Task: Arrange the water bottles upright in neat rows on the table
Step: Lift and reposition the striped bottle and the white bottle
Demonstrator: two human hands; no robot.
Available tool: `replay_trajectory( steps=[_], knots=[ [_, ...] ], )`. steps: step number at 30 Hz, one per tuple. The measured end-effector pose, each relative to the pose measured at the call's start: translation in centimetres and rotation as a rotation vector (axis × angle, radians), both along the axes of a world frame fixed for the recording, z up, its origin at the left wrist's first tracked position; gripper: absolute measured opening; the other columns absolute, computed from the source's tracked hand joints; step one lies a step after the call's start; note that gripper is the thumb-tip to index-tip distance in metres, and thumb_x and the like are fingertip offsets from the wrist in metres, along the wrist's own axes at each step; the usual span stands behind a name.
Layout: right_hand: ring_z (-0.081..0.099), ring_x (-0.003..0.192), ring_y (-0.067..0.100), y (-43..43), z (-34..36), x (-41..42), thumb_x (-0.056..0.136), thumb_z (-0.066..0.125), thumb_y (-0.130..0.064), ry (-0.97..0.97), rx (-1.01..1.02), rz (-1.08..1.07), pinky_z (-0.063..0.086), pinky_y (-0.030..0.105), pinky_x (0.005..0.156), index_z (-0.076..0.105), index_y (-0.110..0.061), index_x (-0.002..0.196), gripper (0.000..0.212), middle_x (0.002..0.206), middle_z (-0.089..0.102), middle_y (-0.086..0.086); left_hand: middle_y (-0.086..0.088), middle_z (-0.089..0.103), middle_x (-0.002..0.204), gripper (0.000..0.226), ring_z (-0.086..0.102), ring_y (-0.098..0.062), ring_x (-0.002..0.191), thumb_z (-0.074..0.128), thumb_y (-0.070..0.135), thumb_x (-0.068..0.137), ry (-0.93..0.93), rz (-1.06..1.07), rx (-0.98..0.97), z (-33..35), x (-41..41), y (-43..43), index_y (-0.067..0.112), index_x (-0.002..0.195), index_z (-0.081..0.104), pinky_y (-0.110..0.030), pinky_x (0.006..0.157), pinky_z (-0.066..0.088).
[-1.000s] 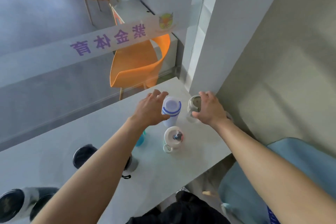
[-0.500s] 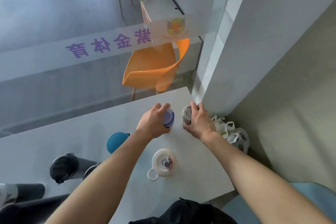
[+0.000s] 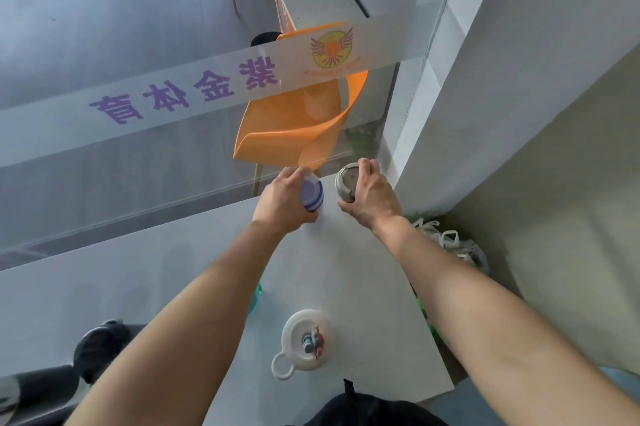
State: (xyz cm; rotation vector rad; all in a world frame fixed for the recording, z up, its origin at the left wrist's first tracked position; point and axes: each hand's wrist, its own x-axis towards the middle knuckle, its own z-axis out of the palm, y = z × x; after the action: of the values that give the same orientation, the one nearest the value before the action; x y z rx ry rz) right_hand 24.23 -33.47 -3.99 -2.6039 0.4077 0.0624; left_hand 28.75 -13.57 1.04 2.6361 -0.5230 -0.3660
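glass band (image 3: 207,93) reading 紫金体育, winged emblem (image 3: 332,49)

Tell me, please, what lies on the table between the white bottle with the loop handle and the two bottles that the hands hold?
Nothing: the head view shows only bare table between the white bottle and the blue-capped bottle and grey bottle.

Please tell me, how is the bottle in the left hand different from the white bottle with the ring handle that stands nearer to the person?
The blue-banded bottle has a plain white lid ringed in blue; the white ring-handled bottle has a spout on its lid and a loop at its side. The left hand holds the blue-banded bottle near the table's far edge; the white ring-handled bottle stands free, nearer the person. Both appear upright and mostly white.
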Motion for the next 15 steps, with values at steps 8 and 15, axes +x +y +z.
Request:
replay_trajectory(
  steps=[8, 15],
  knots=[
    [0.061, 0.115, 0.038, -0.4, -0.1, 1.0, 0.077, 0.092, -0.043, -0.019, -0.001, 0.007, 0.058, 0.044, 0.095, 0.036, -0.009, 0.144, 0.094, 0.136, 0.045, 0.013, -0.002, 0.058, 0.132, 0.09, 0.062, -0.033, 0.113, 0.099, 0.031, 0.066, 0.0, -0.019, 0.019, 0.0, 1.4, -0.4, 0.032, 0.143, 0.053, -0.047, 0.093, 0.06],
    [0.061, 0.114, 0.038, -0.4, -0.3, 0.6, 0.076, 0.093, -0.041, -0.021, -0.015, -0.006, 0.054, 0.042, 0.093, 0.038, -0.008, 0.146, 0.095, 0.136, 0.047, 0.013, -0.003, 0.057, 0.139, 0.097, 0.062, -0.035, 0.118, 0.099, 0.03, 0.066, -0.005, -0.028, 0.038, -0.4, 1.1, -0.3, 0.031, 0.149, 0.049, -0.049, 0.096, 0.061]
  ],
)
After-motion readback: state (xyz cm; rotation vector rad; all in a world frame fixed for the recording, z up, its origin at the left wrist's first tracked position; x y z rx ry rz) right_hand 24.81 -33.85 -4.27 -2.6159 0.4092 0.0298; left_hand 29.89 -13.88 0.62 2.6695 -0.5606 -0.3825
